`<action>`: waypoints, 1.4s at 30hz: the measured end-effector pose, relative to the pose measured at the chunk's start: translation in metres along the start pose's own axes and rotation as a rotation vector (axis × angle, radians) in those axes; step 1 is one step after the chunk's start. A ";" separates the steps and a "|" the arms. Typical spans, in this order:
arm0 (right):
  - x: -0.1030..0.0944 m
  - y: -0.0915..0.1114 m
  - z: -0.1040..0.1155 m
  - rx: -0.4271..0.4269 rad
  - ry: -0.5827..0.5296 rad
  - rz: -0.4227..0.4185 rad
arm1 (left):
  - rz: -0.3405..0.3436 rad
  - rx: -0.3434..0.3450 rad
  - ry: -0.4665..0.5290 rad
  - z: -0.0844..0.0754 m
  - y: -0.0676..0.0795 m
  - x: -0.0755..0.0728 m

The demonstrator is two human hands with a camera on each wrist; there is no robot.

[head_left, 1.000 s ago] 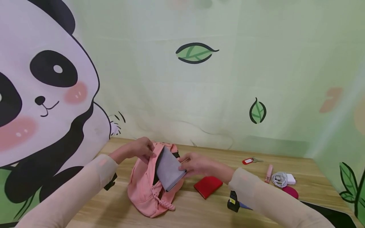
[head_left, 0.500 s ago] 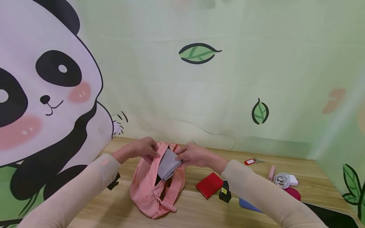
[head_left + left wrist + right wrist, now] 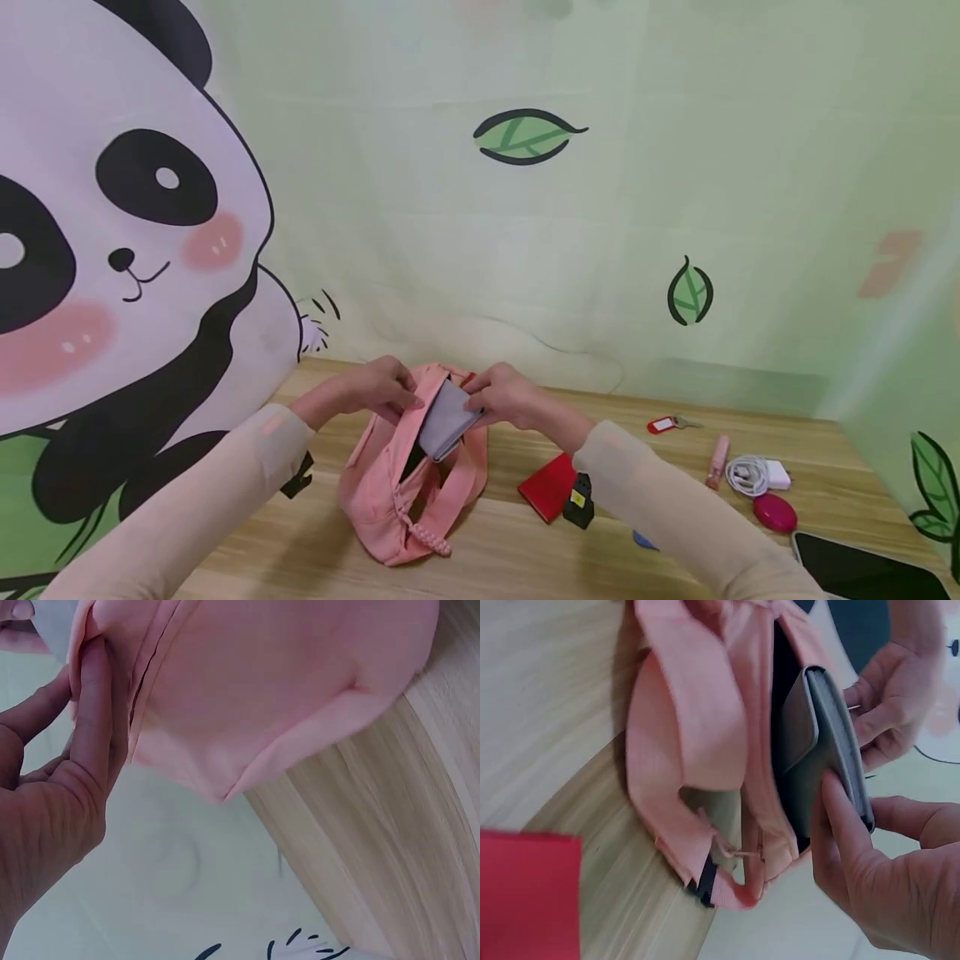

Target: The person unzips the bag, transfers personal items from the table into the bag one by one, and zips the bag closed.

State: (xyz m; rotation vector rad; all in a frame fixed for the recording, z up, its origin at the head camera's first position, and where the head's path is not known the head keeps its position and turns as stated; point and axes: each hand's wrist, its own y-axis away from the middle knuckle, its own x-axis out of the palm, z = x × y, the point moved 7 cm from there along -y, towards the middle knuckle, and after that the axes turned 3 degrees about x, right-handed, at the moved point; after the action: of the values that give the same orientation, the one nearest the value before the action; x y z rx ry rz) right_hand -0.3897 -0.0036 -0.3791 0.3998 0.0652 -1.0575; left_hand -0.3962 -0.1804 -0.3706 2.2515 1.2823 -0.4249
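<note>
A pink backpack (image 3: 375, 508) leans on the wooden table with its top unzipped. My left hand (image 3: 384, 392) pinches the left edge of its opening; in the left wrist view, the fingers (image 3: 94, 712) fold over the pink fabric. A grey notebook (image 3: 447, 421) with a clasp flap sits partly inside the opening. My right hand (image 3: 508, 400) grips its outer edge. From the right wrist side, thumb and fingers (image 3: 844, 817) lie on opposite sides of the notebook (image 3: 802, 727), which stands tilted in the dark gap. Its lower part is hidden in the bag.
Right of the bag lies a red booklet (image 3: 542, 492), partly behind a black wrist device (image 3: 579, 500). Farther right are a red-tagged key (image 3: 662, 425), a pink tube (image 3: 717, 461), a coiled white cable (image 3: 747, 476), a white charger (image 3: 778, 475), a magenta oval (image 3: 775, 512) and a black-screened device (image 3: 870, 567).
The notebook has moved up and back into the bag's opening, and less of it shows. My right hand has moved with it, while my left hand keeps its hold on the edge.
</note>
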 end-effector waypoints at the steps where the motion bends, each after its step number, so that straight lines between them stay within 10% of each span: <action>1: 0.001 0.000 0.001 -0.005 -0.009 -0.010 | -0.004 -0.003 0.011 -0.001 0.001 0.000; 10: 0.021 -0.002 0.000 -0.036 -0.062 -0.029 | -0.052 0.034 0.083 -0.006 0.001 0.002; 22: 0.012 -0.003 -0.012 0.037 -0.189 -0.063 | -0.057 -0.022 -0.630 -0.006 0.049 0.024; 36: 0.035 0.005 -0.016 0.063 -0.359 -0.086 | -0.131 0.042 -0.257 -0.012 0.042 0.045; 42: 0.033 0.014 -0.004 -0.055 -0.018 0.098 | -0.172 0.107 -0.169 -0.020 0.040 0.044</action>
State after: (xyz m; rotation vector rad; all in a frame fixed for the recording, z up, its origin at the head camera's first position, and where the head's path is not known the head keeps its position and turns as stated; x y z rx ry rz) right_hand -0.3604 -0.0239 -0.3865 0.3401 0.0582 -0.9607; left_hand -0.3396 -0.1550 -0.3651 2.1459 1.3974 -0.7462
